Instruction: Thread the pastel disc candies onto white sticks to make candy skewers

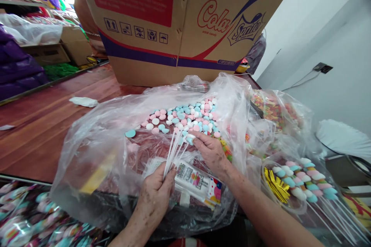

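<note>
My left hand (159, 189) is closed round a bunch of thin white sticks (171, 152), their upper ends fanning toward the far side. With thumb and fingers pinched, my right hand (211, 153) holds a pale blue and white marshmallow (190, 139) at the tips of the sticks. Whether a stick has gone into it I cannot tell. Just beyond both hands, pink, blue and white marshmallows (182, 116) lie loose on a clear plastic bag (87, 139). Below my right hand rests a stack of printed clear wrappers (194, 180).
A large cardboard box (150, 60) stands behind the bag. At right, finished marshmallow sticks (313, 181) lie beside gold twist ties (276, 186) in a round tub. Bagged orange and green sweets (269, 110) sit behind them. Wrapped candies (31, 216) fill the lower left, beside the wooden table (43, 123).
</note>
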`<state>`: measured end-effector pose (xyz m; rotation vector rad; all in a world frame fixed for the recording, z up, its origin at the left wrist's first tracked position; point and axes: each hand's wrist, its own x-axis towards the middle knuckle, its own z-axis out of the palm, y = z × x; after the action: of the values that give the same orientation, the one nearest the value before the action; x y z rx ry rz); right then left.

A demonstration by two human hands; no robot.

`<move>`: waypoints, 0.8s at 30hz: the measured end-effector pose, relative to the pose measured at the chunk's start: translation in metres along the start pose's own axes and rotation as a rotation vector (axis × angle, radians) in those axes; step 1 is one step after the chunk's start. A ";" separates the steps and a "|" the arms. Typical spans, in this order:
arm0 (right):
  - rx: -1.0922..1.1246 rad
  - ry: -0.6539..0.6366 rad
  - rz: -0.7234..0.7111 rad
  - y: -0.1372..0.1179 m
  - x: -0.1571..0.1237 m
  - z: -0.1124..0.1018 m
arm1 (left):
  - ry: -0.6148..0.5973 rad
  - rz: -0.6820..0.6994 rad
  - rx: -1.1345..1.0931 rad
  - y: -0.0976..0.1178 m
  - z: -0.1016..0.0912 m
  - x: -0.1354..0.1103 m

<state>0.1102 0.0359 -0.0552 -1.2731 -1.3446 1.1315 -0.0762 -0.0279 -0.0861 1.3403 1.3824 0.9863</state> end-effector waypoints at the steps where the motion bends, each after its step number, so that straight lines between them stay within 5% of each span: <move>1: -0.001 -0.010 -0.010 0.001 0.000 0.001 | -0.008 -0.002 -0.003 -0.002 0.000 0.000; 11: -0.381 -0.043 -0.379 0.003 -0.007 0.006 | 0.031 -0.049 -0.017 0.011 0.000 -0.003; 16: -0.607 -0.135 -0.577 0.003 -0.017 0.018 | 0.044 -0.022 0.001 0.000 -0.001 0.000; 20: -0.781 -0.178 -0.570 -0.008 -0.015 0.011 | 0.024 -0.027 -0.017 -0.006 -0.002 0.002; 24: -0.979 -0.017 -0.332 -0.019 0.006 -0.022 | -0.020 -0.029 -0.040 -0.001 -0.003 0.001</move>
<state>0.1294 0.0419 -0.0332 -1.5911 -2.1396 0.2046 -0.0797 -0.0263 -0.0862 1.2939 1.3564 0.9739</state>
